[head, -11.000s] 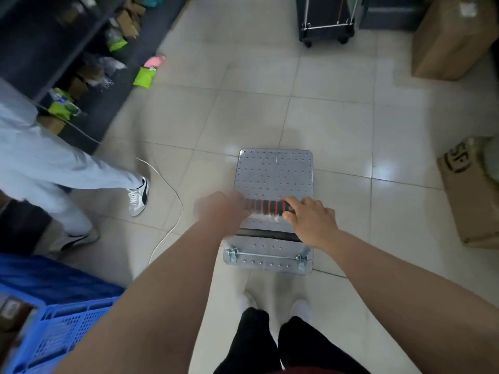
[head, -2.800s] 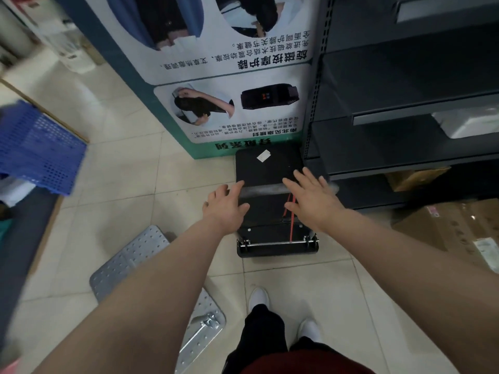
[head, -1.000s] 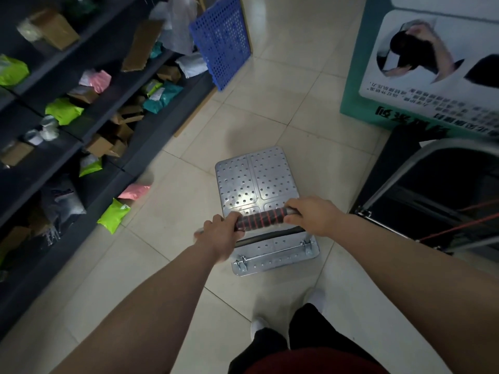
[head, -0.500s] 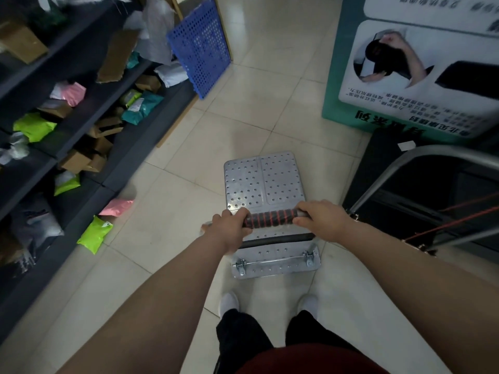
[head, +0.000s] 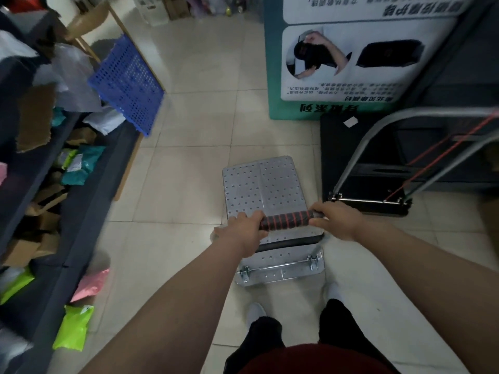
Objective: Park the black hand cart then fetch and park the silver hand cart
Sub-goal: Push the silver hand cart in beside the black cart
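Observation:
The silver hand cart (head: 263,187) has a perforated metal deck and stands on the tiled floor straight in front of me. Its handle (head: 286,220) is wrapped in a black and red grip. My left hand (head: 241,229) is closed on the handle's left end and my right hand (head: 339,220) on its right end. The black hand cart (head: 345,152) stands just to the right of the silver one, its front against a teal poster stand, its grey tubular handle (head: 405,116) upright with a red cord across it.
A teal poster stand (head: 337,58) rises ahead on the right, with dark shelving (head: 464,85) beside it. On the left, dark shelves (head: 54,184) hold parcels and bags, and a blue plastic crate (head: 128,85) leans at their far end. Pale tiled floor lies between.
Both hands left the black cart by the poster stand and now grip the silver cart's handle. Over the last second the silver cart has swung right and come alongside the black one.

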### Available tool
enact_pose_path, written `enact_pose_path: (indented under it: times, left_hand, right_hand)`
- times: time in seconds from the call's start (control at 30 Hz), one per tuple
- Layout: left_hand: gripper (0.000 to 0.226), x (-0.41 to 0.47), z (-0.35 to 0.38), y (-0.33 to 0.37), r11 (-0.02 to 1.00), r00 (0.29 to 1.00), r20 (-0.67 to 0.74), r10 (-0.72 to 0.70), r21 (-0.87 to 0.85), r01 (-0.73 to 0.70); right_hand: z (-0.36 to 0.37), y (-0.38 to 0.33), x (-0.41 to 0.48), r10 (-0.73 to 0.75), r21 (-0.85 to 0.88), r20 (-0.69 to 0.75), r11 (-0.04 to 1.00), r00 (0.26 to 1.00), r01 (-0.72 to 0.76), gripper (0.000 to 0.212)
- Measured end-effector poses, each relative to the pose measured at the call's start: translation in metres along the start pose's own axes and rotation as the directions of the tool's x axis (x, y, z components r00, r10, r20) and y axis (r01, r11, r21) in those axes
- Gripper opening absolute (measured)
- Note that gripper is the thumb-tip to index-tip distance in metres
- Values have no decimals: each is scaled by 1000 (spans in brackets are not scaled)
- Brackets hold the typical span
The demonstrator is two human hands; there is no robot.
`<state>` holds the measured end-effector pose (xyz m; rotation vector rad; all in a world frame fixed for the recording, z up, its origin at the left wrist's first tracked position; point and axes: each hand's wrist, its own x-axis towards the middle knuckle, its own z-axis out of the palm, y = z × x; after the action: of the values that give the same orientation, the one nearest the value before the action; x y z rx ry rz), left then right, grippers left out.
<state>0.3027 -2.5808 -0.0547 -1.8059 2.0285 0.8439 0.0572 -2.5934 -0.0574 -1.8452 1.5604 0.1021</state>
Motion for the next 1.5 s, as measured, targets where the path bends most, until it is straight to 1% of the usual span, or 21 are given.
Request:
enact_pose_path:
  times: [0.13, 0.27, 0.4, 0.6, 0.7, 0.8, 0.93, 1.1, 1.2, 1.3, 1.5]
  left_hand:
    - [22, 5, -12, -16, 995, 998, 14, 58, 83, -59]
    - [23, 12, -22, -17, 985, 994, -8, 109, 133, -107]
    - [24, 17, -25, -4, 976, 985, -15, 172, 140, -168]
    - [25, 32, -25, 22, 977, 988, -21, 155, 152, -150]
    - [21, 43, -26, 35, 986, 991, 3, 133, 104, -133]
    - [15, 56, -25, 46, 992, 994, -3, 109, 71, -109]
    - [14, 72, -26, 63, 995, 997, -22, 75, 61, -73]
    - [21, 90, -37, 79, 996, 998, -52, 34, 79, -29]
    - [24, 101, -47, 80, 996, 995, -99, -2, 89, 11]
    - [25, 112, -58, 82, 995, 993, -117, -28, 96, 40]
    - [21, 140, -75, 83, 998, 991, -135, -17, 60, 25]
  right_hand:
    - [17, -14, -7, 43, 107, -69, 994, 997, -35, 14]
    - [26, -21, -17, 107, 85, -154, 992, 982, -95, 21]
    - [25, -18, -24, 196, 110, -186, 978, 963, -178, 26]
    - [12, 1, -16, 230, 50, -267, 973, 936, -225, 36]
    - [4, 14, -10, 232, 47, -303, 972, 924, -229, 37]
    - [-9, 27, -3, 220, 13, -287, 974, 932, -226, 39]
    - [-30, 47, 9, 190, -14, -254, 980, 948, -200, 37]
    - [-56, 65, 30, 136, -32, -213, 989, 968, -146, 36]
    - [-61, 65, 45, 109, -41, -244, 992, 964, -122, 35]
    - [-66, 65, 57, 103, -58, -278, 991, 955, -124, 34]
    - [-91, 69, 83, 98, -33, -216, 994, 971, -108, 35]
